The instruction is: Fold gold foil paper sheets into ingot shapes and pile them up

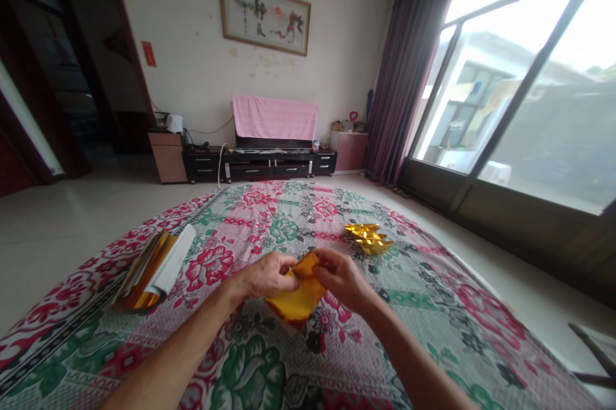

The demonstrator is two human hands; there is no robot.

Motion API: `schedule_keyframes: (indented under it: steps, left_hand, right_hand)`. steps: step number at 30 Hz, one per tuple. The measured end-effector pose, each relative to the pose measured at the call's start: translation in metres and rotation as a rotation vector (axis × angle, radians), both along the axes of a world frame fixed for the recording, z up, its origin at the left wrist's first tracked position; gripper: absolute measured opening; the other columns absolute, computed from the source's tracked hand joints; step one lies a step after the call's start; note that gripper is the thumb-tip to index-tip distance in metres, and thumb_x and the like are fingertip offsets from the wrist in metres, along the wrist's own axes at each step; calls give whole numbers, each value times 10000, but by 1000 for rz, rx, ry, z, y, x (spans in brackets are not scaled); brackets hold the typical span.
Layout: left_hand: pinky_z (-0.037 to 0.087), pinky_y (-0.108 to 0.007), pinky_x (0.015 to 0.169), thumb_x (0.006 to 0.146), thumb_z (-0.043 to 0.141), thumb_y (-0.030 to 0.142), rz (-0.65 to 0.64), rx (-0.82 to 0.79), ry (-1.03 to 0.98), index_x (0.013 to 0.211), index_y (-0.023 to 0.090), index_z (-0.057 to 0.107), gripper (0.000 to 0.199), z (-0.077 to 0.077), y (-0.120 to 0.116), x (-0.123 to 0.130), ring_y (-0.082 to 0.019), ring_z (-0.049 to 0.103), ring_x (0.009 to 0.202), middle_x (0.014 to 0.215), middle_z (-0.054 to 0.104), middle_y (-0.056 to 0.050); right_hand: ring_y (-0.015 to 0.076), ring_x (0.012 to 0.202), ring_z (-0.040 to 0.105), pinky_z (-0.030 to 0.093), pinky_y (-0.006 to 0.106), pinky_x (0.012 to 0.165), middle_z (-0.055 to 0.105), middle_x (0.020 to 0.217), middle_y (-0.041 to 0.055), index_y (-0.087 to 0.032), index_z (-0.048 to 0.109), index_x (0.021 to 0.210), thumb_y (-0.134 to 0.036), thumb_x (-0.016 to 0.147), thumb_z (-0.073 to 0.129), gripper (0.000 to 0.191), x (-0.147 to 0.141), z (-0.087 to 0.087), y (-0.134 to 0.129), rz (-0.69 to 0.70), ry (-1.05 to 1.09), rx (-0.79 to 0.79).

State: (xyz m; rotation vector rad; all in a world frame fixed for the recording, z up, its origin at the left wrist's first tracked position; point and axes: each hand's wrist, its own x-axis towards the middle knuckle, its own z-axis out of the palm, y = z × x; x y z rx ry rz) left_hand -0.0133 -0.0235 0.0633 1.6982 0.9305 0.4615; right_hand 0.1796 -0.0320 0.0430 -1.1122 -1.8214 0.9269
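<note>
A sheet of gold foil paper [296, 304], partly folded, is held up between my two hands over the patterned cloth. My left hand [269, 274] pinches its left side with thumb and fingers. At the upper right edge of the sheet, my right hand [339, 274] grips it, fingers closed. Beyond my right hand lie several folded gold foil pieces [369, 240] with pointed ends, grouped together. Off to the left rests a loosely curled stack of gold and white paper [153, 272]. The fold lines inside the held sheet are partly hidden by my fingers.
A flowered cloth [255, 358] in red, green and grey covers the round table. Past its far edge stands a low black cabinet [269, 166] with a pink cloth [274, 118] draped over something on top. Glass windows [529, 89] and a purple curtain [402, 70] line the right side.
</note>
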Motion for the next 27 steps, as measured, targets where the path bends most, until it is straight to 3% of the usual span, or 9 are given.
schedule_keyframes:
  steps: [5,9,14,17,19,23,27]
  left_hand:
    - [345,-166,463,605,550,171,105,7,61,1216,146,499,613,-8,9,-10,-89,505,533,632,575,38]
    - [350,-173,448,633,519,170,257,149,58,1269,204,458,640,-22,16,-10,-79,487,510,703,578,38]
    - [450,-214,607,695,454,157,266,385,117,1004,169,662,373,-40,24,-6,-113,574,654,854,655,-30]
    - [459,-242,748,732,459,178,237,630,191,826,172,715,273,-42,23,-5,-147,593,798,871,660,-51]
    - [455,-242,773,729,477,177,200,705,225,810,175,716,253,-40,21,-5,-152,590,821,866,660,-54]
    - [461,-220,735,674,527,171,156,660,231,862,181,700,256,-37,19,-10,-134,574,790,957,641,-37]
    - [463,-217,692,665,538,212,203,559,253,993,194,654,349,-38,21,-15,-119,552,722,975,614,-21]
  right_hand:
    - [118,593,565,434,209,524,644,742,21,-153,626,867,-225,691,464,249,3,-17,12,-173,221,-162]
    - [140,623,591,449,221,553,660,744,28,-148,631,876,-223,676,487,258,8,-27,17,-274,127,-159]
    - [134,614,575,407,210,551,647,694,11,-173,642,966,-171,660,513,332,10,-20,12,-386,-261,4]
    - [132,588,561,389,212,547,640,670,12,-162,614,1053,-146,666,509,401,8,-13,7,-396,-420,64]
    - [132,591,566,392,213,553,651,704,25,-144,575,1119,-134,668,506,457,7,-12,5,-391,-442,67]
    - [130,599,567,402,212,571,651,731,20,-155,507,1207,-134,670,506,537,10,-11,6,-348,-434,60]
    - [133,634,576,412,213,599,660,761,24,-154,522,1188,-159,666,528,523,14,-10,7,-329,-419,32]
